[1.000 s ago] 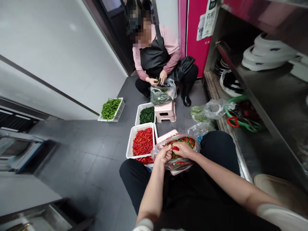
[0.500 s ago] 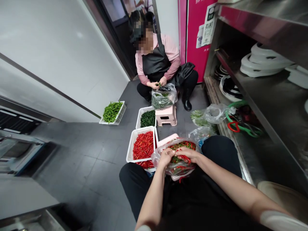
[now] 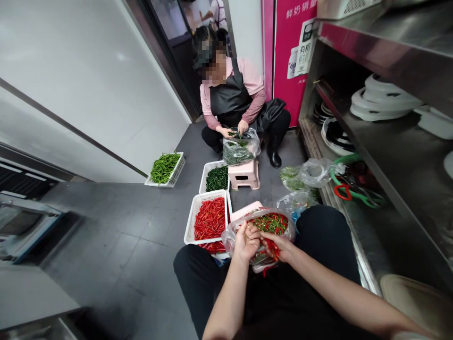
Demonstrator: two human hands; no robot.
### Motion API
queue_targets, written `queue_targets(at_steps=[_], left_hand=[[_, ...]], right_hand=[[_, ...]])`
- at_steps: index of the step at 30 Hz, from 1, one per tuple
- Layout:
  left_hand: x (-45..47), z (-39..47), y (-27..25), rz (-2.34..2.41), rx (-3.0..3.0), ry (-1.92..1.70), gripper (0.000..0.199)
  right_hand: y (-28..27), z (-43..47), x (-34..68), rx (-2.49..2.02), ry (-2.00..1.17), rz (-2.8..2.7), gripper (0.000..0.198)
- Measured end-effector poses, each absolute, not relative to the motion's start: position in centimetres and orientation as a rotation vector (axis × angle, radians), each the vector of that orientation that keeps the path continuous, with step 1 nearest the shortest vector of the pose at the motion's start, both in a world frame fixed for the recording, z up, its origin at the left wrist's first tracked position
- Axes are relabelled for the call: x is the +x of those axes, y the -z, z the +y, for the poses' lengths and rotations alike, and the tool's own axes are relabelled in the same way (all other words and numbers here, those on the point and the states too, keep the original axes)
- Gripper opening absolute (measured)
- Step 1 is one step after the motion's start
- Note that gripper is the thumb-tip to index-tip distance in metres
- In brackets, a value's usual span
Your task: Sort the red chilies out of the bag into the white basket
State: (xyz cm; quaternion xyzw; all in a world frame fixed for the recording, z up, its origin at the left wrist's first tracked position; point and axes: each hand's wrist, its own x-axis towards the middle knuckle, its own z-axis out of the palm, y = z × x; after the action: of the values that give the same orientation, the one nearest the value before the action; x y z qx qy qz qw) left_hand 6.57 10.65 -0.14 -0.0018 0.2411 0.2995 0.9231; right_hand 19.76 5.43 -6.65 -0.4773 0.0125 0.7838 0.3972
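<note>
A clear plastic bag (image 3: pixel 231 233) of red chili peppers with green stems (image 3: pixel 271 223) lies open between my knees, on a pale pink stool (image 3: pixel 247 209). Over its near side my left hand (image 3: pixel 247 241) is closed with curled fingers; whatever they hold is hidden. Beside it, my right hand (image 3: pixel 281 246) is closed around several red chili peppers (image 3: pixel 272 249), which stick out below the fingers. To the left of the bag stands a white basket (image 3: pixel 189 226) full of red chilies (image 3: pixel 210 218), above another container of red chilies.
A co-worker (image 3: pixel 230 99) squats opposite, hands over a bag of green chilies (image 3: pixel 239 152) on a pink stool (image 3: pixel 244 174). Baskets of dark green chilies (image 3: pixel 217 178) and light green peppers (image 3: pixel 164 167) stand on the floor. Metal shelving (image 3: pixel 382 141) with dishes runs along the right.
My left hand has turned, its curled fingers now facing up. My right hand has lowered slightly, and the chilies in it point further down. The co-worker's hands have parted a little.
</note>
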Motion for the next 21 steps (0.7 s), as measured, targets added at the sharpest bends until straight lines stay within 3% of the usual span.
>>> queue_targets(at_steps=[9, 13, 18, 21], left_hand=[[6.9, 10.9, 0.7, 0.558, 0.058, -0.761, 0.044], [7.5, 10.4, 1.8, 0.783, 0.305, -0.811, 0.036], [7.5, 9.7, 3.1, 1.175, 0.822, -0.756, 0.041], [7.3, 9.6, 3.0, 1.161, 0.835, -0.663, 0.046]], right_hand=[[6.3, 4.7, 19.6, -1.02, -2.03, 0.04, 0.019], [5.5, 5.1, 20.0, -1.109, -1.847, -0.171, 0.027], [4.1, 5.3, 21.5, -1.226, -1.54, -0.538, 0.031], [4.0, 5.4, 22.2, -1.303, -1.495, -0.535, 0.033]])
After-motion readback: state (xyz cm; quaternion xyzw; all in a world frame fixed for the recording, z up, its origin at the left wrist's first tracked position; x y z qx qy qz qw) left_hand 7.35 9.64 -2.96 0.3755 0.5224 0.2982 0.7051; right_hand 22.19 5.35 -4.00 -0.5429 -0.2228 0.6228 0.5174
